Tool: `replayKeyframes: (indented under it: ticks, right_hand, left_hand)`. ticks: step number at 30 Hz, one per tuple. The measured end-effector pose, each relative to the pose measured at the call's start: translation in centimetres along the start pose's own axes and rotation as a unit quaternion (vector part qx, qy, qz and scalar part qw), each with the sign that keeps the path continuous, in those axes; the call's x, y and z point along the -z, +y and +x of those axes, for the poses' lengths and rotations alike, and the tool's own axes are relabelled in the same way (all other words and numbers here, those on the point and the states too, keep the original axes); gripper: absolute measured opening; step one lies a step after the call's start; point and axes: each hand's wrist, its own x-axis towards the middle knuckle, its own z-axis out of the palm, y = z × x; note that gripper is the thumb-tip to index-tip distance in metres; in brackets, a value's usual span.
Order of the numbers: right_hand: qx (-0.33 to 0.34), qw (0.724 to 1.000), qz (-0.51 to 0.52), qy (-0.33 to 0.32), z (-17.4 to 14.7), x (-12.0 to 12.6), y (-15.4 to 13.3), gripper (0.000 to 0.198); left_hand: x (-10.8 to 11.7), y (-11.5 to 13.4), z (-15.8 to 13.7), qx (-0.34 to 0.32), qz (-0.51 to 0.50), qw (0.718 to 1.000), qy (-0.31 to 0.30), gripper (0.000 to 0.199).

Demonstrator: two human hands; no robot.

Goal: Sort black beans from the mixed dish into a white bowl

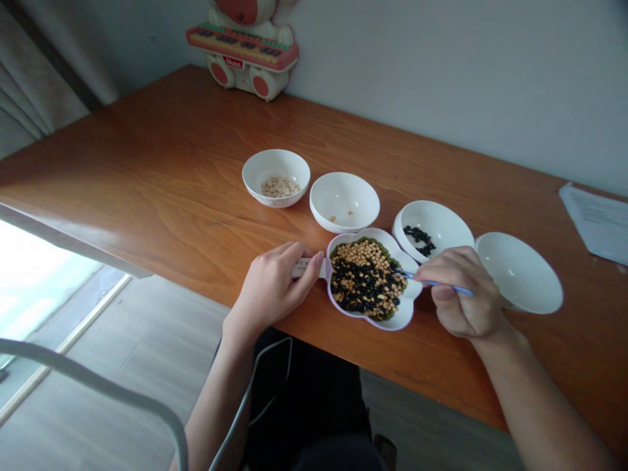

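My left hand (pixel 277 284) is closed round the short handle of a white, scallop-edged dish (pixel 408 307) with a purple rim. Yellow, black and green beans (pixel 366 278) lie mixed in that dish, heaped toward its left side. Pinched in my right hand (pixel 461 288) is a slim blue utensil (pixel 449 286); its tip reaches into the beans, so its kind is hidden. Just behind the dish stands a white bowl (pixel 446 219) with some black beans (pixel 420 240). Another white bowl (pixel 524 275), partly behind my right hand, shows no contents.
Farther left are a bowl (pixel 276 160) of pale flat pieces (pixel 279 187) and a bowl (pixel 345 190) with two or so yellow bits. A toy keyboard figure (pixel 245 52) stands by the wall. White paper or plastic (pixel 596 219) lies at right. A cable (pixel 98 386) crosses the lower left.
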Motion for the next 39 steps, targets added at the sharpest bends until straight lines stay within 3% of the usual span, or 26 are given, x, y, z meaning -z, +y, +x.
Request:
replayKeyframes:
  ticks: [10, 28, 39]
  right_hand:
    - [-0.005, 0.999, -0.014, 0.041, -0.19, -0.27, -0.35, 0.019]
    - [0.018, 0.999, -0.033, 0.018, 0.02, -0.08, -0.38, 0.013]
    - [-0.013, 0.999, -0.043, 0.028, -0.29, 0.41, -0.05, 0.017]
  left_hand:
    - [0.01, 0.04, 0.01, 0.001, 0.000, 1.000, 0.001, 0.037]
    - [-0.02, 0.06, 0.03, 0.001, 0.003, 1.000, 0.004, 0.037]
    - [0.09, 0.04, -0.04, 0.005, 0.004, 1.000, 0.000, 0.038]
